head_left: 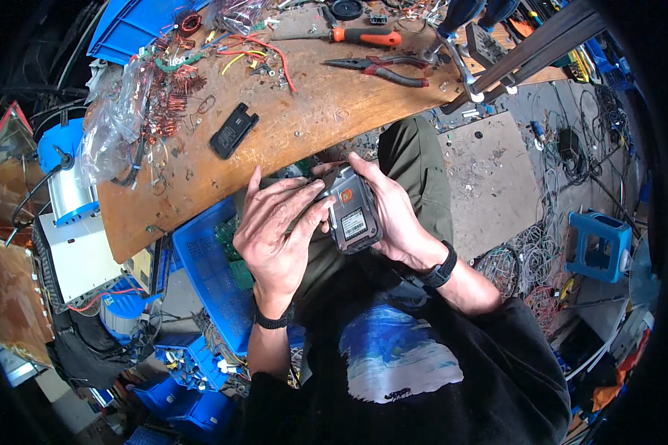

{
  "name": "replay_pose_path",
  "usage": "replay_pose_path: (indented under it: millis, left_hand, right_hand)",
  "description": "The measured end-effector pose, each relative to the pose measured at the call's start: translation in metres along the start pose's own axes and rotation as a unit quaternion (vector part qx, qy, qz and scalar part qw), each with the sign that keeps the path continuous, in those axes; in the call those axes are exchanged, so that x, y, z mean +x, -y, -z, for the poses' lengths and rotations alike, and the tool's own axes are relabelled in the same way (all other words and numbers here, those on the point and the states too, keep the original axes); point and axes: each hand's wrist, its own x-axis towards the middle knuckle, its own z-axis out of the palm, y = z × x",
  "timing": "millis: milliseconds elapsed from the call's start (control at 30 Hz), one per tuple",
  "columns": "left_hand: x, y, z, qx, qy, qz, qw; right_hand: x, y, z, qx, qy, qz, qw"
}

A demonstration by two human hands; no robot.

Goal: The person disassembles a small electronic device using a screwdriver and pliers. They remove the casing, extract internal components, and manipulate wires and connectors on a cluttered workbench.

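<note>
Black handheld electronic device (pixel 356 215), held over the lap beside the surface (pixel 297 122); probably light, rigid and slightly slippery, best held by its long edges. The right hand (pixel 395 211) clasps one side in its grip; the left hand's (pixel 274 230) fingers touch the other, pinching or not unclear. The blue basket (pixel 206 280) holds green circuit boards (pixel 241 274).

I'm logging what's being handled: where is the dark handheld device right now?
In the head view, the dark handheld device is just right of centre, held in the right hand, touched by the left hand, with the wooden bench beyond.
</note>
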Motion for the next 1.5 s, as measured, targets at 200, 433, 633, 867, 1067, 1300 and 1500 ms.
replay_pose_path:
  millis: [200,433,633,867,1067,1300,1500]
  left_hand:
    - [0.002,-0.003,-0.001,-0.003,-0.003,0.035,0.999]
    - [-0.006,-0.01,0.002,0.008,0.023,-0.009,1.0]
    - [-0.022,-0.012,0.001,0.009,0.034,0.023,0.999]
    - [-0.022,-0.033,0.003,-0.059,0.067,0.175,0.981]
    - [-0.018,-0.026,0.004,-0.01,0.065,0.077,0.995]
    - [-0.016,-0.032,0.004,0.103,0.075,-0.02,0.992]
    - [-0.02,-0.028,0.0,0.119,0.081,-0.047,0.988]
  right_hand:
    - [0.0,-0.001,0.008,0.018,0.027,-0.019,0.999]
    - [-0.004,0.002,0.0,0.011,0.024,0.062,0.998]
    - [-0.005,0.0,0.007,-0.101,0.09,0.145,0.98]
    - [-0.011,-0.002,0.01,-0.169,0.162,0.148,0.961]
    - [-0.018,0.014,0.026,-0.336,0.25,0.168,0.892]
    - [-0.015,0.026,0.029,-0.334,0.267,0.139,0.893]
    - [-0.012,0.029,0.029,-0.335,0.268,0.111,0.897]
